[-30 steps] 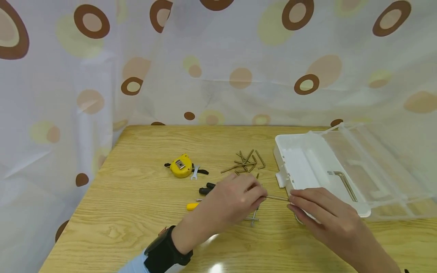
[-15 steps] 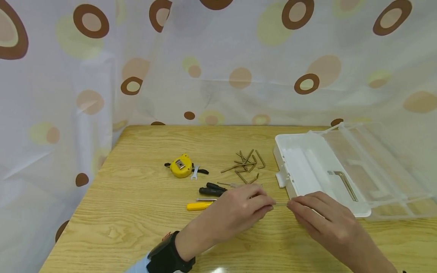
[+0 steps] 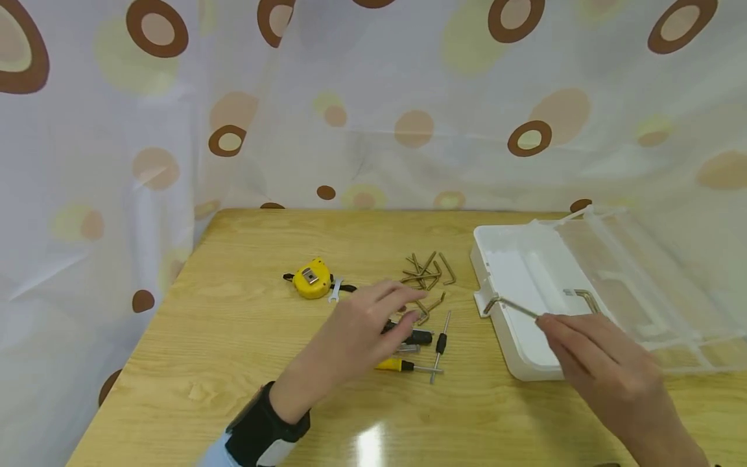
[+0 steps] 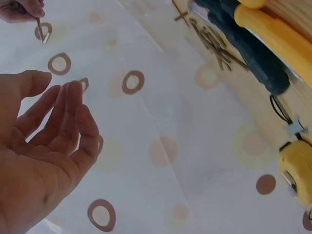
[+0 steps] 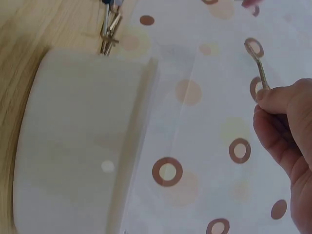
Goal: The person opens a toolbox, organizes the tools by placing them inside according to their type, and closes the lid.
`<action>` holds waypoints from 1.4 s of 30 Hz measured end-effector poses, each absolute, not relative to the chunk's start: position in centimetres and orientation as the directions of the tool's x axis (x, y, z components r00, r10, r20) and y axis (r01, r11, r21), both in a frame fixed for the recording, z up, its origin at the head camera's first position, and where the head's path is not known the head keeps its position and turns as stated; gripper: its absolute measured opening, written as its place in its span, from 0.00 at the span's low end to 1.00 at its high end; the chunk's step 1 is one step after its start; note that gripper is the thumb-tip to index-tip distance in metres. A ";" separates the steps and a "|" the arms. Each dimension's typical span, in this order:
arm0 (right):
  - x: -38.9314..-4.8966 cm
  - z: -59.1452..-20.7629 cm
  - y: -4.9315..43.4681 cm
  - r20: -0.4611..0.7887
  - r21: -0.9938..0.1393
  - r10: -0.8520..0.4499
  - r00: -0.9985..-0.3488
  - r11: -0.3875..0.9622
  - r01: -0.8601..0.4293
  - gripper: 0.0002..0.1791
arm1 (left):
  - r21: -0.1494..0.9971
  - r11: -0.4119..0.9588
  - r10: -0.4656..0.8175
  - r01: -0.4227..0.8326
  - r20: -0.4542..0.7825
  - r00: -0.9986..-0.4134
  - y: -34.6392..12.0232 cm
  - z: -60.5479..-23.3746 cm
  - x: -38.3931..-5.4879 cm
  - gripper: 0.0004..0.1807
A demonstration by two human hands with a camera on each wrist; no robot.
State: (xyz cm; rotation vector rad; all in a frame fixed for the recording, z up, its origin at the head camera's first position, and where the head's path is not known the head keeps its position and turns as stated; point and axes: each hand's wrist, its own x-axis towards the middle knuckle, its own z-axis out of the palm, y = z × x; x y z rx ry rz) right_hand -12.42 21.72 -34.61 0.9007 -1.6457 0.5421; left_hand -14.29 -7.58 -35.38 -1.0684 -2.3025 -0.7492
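Observation:
In the head view my right hand (image 3: 613, 370) pinches a brassy hex key (image 3: 516, 307) by the end of its long arm, the bent end pointing left. The key hangs over the front left part of an open white plastic box (image 3: 504, 266). The right wrist view shows thumb and fingertips closed on that hex key (image 5: 262, 70). My left hand (image 3: 353, 331) holds nothing; its fingers are loosely bent above the tools, partly hiding a black-handled screwdriver (image 3: 419, 337) and a yellow-handled screwdriver (image 3: 391, 364). More hex keys (image 3: 428, 272) lie in a loose pile behind it.
Inside the box lies another hex key (image 3: 588, 298), partly behind my right hand. The clear lid (image 3: 671, 272) is folded back to the right. A yellow tape measure (image 3: 312, 279) and a small wrench (image 3: 334, 292) lie left; a slim tool with a black grip (image 3: 441, 344) lies mid-table.
My left hand has let go of the hex key and moved left over the tools. My right hand has moved up and right, carrying the key over the box.

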 end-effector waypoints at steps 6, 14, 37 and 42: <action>-12.9 -35.6 25.8 0.965 -0.054 -0.114 -0.235 0.791 -0.609 0.17 | 0.326 0.673 0.459 0.664 0.521 -0.720 -10.1 -35.6 -15.2 0.10; -12.9 -37.1 30.9 0.859 -0.136 -0.087 -0.504 0.911 -0.389 0.33 | 0.323 0.750 0.504 0.577 0.285 -0.815 -10.1 -37.5 -16.1 0.12; -12.7 -38.1 30.5 0.653 -0.142 -0.088 -0.752 0.961 -0.236 0.05 | 0.049 0.821 0.558 0.568 0.133 -0.819 -6.9 -41.6 -19.8 0.08; -12.8 -38.2 30.5 0.654 -0.122 -0.110 -0.748 0.961 -0.248 0.05 | 0.089 0.817 0.558 0.569 0.126 -0.820 -6.8 -41.5 -20.1 0.07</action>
